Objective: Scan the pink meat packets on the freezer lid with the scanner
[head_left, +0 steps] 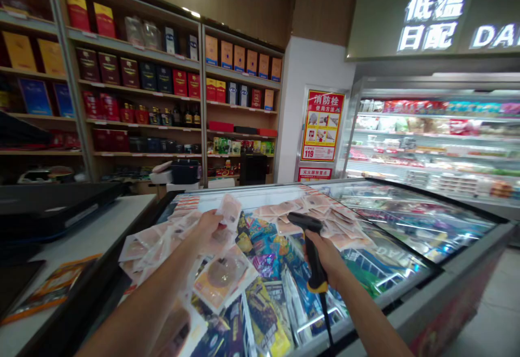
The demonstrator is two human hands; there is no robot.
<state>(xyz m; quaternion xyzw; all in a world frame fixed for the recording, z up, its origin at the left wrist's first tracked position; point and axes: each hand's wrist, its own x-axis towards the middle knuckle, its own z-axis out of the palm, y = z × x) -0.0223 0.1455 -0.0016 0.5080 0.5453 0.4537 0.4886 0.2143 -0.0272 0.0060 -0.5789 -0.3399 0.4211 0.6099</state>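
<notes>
My right hand [327,257] is wrapped round the grip of a black barcode scanner [312,246] with a yellow base, its cable hanging down. Its head points left over the freezer's glass. Between the closed fingers of my left hand [211,226] is a flat, clear-and-pinkish plastic packet [229,211], held up by its edge. More such packets lie in an overlapping pile [152,246] under and beside my left forearm. One packet with an orange print and a round window [223,274] lies nearer me. Another spread of packets [341,221] lies beyond the scanner.
The chest freezer [430,292] has glass lids over colourful bags [264,313]. At left, a counter [109,232] carries a black device [60,213] and an orange-edged packet [52,286]. Behind stand shelves of boxes [130,72] and a lit refrigerated display [430,140].
</notes>
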